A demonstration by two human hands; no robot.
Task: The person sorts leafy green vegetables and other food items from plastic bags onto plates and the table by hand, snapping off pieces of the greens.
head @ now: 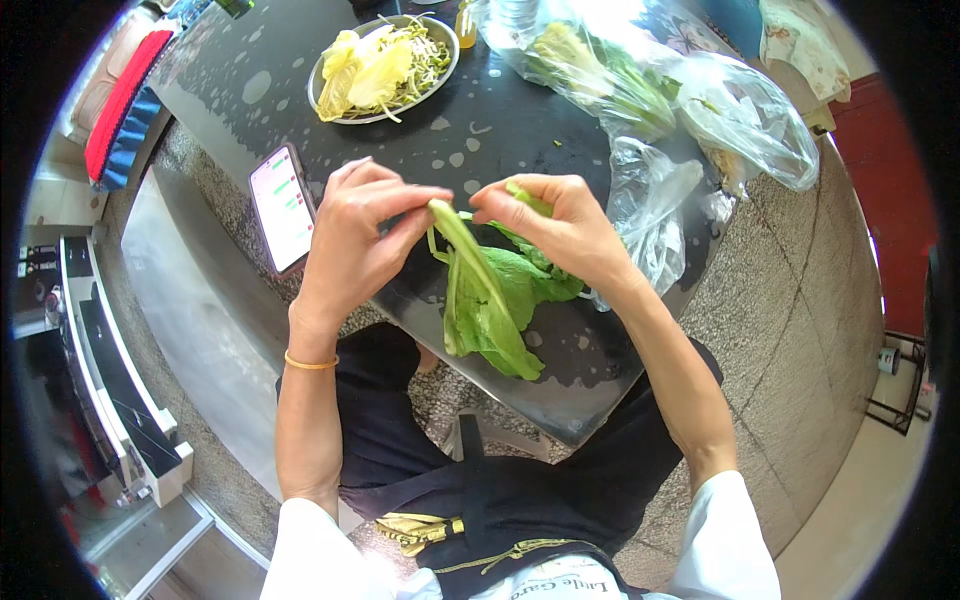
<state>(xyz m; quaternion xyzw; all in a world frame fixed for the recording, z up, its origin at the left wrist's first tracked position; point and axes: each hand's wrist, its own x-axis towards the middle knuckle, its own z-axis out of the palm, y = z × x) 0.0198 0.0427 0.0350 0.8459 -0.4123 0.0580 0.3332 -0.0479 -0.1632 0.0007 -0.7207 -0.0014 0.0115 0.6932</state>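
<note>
Between thumb and fingers, my left hand [360, 232] pinches the pale stalk end of a green leaf [484, 300], whose blade hangs down over the front of the table. Beside it on the right, my right hand [559, 221] is curled around a light green piece of stalk [529, 199], with thumb and index fingertip near each other. A small gap separates the two hands. Below my right hand, more leafy greens [551, 281] rest on the dark table [577, 367]; my fingers partly hide them.
A metal plate [448, 82] at the back holds yellow cabbage leaves [375, 71] and bean sprouts [420, 56]. Clear plastic bags with greens [622, 82] cover the back right, and a crumpled clear bag [649, 210] lies nearer. Left of my left hand is a lit phone [283, 210].
</note>
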